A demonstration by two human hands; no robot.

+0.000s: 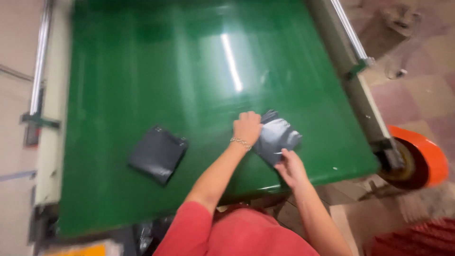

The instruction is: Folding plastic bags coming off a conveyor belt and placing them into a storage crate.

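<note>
Both hands [247, 127] [290, 167] seemingly pin grey pouch [277, 137] near belt edge [327, 178].

You've got a dark grey plastic mailer bag [277, 137] lying flat on the green conveyor belt [142, 57], close to its near edge and a bit right of the middle. It's glossy, crinkled, and sits skewed, one corner pointing toward the far right. Your left hand [247, 127] presses down on its left end, knuckles curled, and your right hand [290, 167] pinches the near corner. The frame is blurry, so finer details on the bag can't be made out.
</note>
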